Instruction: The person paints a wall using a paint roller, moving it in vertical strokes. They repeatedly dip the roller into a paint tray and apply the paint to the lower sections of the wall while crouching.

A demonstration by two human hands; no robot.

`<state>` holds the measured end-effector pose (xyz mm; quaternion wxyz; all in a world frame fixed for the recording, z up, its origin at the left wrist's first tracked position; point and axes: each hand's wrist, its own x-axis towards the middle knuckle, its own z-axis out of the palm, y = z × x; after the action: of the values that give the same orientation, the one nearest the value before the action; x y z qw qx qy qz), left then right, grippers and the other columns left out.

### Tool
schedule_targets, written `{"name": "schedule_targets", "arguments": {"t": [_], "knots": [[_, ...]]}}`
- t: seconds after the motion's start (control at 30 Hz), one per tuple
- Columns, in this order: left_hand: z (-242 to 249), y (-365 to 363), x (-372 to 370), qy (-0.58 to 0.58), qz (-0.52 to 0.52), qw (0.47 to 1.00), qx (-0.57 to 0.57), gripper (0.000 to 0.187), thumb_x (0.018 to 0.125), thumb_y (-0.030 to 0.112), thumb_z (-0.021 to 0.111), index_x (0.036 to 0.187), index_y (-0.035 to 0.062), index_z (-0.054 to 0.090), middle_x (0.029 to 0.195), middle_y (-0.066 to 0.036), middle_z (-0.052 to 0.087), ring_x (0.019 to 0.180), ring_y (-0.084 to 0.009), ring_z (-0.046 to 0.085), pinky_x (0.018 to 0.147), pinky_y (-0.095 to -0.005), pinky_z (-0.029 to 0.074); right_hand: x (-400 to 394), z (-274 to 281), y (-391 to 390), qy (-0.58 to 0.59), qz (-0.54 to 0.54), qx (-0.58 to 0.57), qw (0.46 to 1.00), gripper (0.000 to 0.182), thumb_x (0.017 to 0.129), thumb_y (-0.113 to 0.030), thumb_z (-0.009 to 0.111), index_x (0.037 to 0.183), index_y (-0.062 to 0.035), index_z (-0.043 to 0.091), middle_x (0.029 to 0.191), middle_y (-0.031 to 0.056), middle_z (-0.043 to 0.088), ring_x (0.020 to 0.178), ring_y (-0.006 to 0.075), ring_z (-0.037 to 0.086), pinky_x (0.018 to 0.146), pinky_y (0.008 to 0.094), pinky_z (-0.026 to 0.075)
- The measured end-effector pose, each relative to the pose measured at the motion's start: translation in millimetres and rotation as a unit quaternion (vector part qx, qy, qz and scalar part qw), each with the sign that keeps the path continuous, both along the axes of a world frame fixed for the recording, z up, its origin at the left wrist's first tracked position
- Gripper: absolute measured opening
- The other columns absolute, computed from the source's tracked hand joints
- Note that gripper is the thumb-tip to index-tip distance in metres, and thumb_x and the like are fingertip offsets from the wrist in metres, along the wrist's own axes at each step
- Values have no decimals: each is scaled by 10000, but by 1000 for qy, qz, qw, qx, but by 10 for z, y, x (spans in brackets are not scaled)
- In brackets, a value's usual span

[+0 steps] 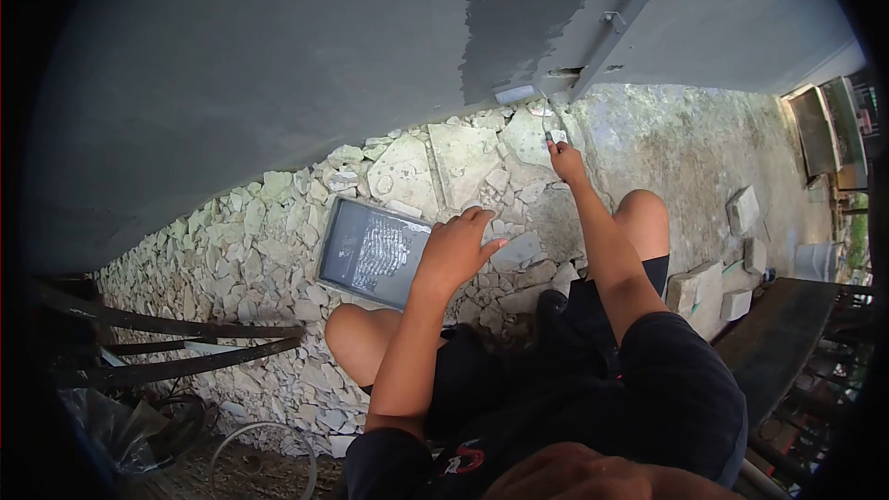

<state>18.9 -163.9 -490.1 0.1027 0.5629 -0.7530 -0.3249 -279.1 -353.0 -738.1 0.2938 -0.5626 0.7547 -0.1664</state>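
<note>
My right hand [567,163] is closed around the handle of a small paint roller [515,93], reaching forward to the foot of the wall. The roller's pale sleeve lies against the wall's lower edge, under a darker grey, wet-looking patch [505,18]. Below and to the left, my left hand [454,248] hangs with its fingers apart and nothing in them. Beside it, partly covered by that hand and forearm, a grey paint tray [326,255] sits on the rubble, with shiny grey paint inside.
Broken stone rubble [250,245] runs along the grey wall [278,46]. A metal door frame [630,23] stands right of the wet patch. Curved dark bars [185,333] and a wire hoop [218,463] lie at lower left. Loose blocks [694,287] rest on the concrete at right.
</note>
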Motion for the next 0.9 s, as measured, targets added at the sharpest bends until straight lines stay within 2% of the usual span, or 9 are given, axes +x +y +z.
{"name": "schedule_targets", "arguments": {"t": [0.1, 0.13, 0.17, 0.27, 0.37, 0.57, 0.73, 0.83, 0.9], "knots": [[-53, 16, 4, -6, -5, 1000, -10, 520, 963, 420, 651, 1320, 47, 588, 1301, -138, 638, 1079, -352, 669, 898, -508, 508, 77, 108, -70, -18, -4, 45, 999, 503, 1017, -451, 540, 942, 24, 690, 827, 272, 706, 752, 432, 709, 742, 507, 557], [-62, 27, 7, -2, -5, 1000, -8, 522, 964, 419, 649, 1325, 47, 585, 1301, -141, 638, 1079, -353, 669, 900, -508, 508, 119, 159, -48, -20, 6, 5, 1000, 505, 1021, -436, 542, 919, 40, 674, 754, 263, 692, 610, 403, 692, 632, 492, 555], [-67, 32, 15, 2, -7, 1000, -7, 525, 966, 419, 647, 1330, 48, 582, 1301, -144, 637, 1079, -354, 669, 902, -509, 508, 149, 217, -17, -22, 5, 9, 1000, 505, 1021, -436, 542, 919, 40, 674, 754, 263, 692, 610, 403, 692, 632, 492, 555], [21, 36, 20, -4, -1, 1000, 24, 541, 958, 415, 661, 1320, 21, 583, 1339, -198, 616, 1140, -398, 633, 949, -466, 525, 300, 844, 91, -131, -51, 52, 989, 457, 1042, -441, 540, 992, 0, 651, 620, 76, 585, 416, 178, 535, 395, 366, 415], [40, 57, 31, -8, 3, 1000, 27, 546, 958, 418, 659, 1325, 22, 581, 1351, -205, 610, 1154, -400, 627, 957, -471, 518, 329, 1173, 89, -178, -61, 82, 979, 423, 1050, -422, 534, 995, -12, 624, 627, 42, 529, 413, 146, 472, 376, 348, 365], [91, 68, -8, -7, 0, 1000, 21, 561, 958, 428, 658, 1339, 24, 577, 1382, -204, 597, 1181, -403, 615, 978, -489, 500, 259, 451, -204, -183, -24, 143, 972, 413, 1056, -402, 535, 973, -3, 600, 639, 37, 523, 425, 138, 460, 389, 342, 367], [65, 74, 34, -12, 2, 999, 31, 566, 956, 433, 659, 1351, 37, 575, 1393, -199, 591, 1199, -392, 610, 990, -486, 492, 407, 1540, 168, -252, -70, 87, 961, 412, 1059, -401, 536, 1084, 0, 628, 683, 30, 528, 449, 122, 459, 396, 308, 368], [122, 99, 20, -13, 6, 999, 32, 561, 957, 434, 657, 1354, 45, 575, 1394, -194, 592, 1198, -389, 611, 990, -484, 492, 426, 1530, 131, -225, -59, 82, 969, 403, 1060, -402, 536, 1083, -10, 629, 694, 30, 534, 451, 118, 453, 399, 309, 370], [130, 81, 1, -14, 2, 1000, 25, 558, 958, 434, 656, 1353, 48, 576, 1395, -191, 592, 1195, -388, 613, 987, -483, 494, 368, 1153, -38, -227, -53, 111, 966, 385, 1059, -388, 541, 1083, -13, 625, 693, 29, 534, 453, 117, 454, 403, 310, 371]]}}
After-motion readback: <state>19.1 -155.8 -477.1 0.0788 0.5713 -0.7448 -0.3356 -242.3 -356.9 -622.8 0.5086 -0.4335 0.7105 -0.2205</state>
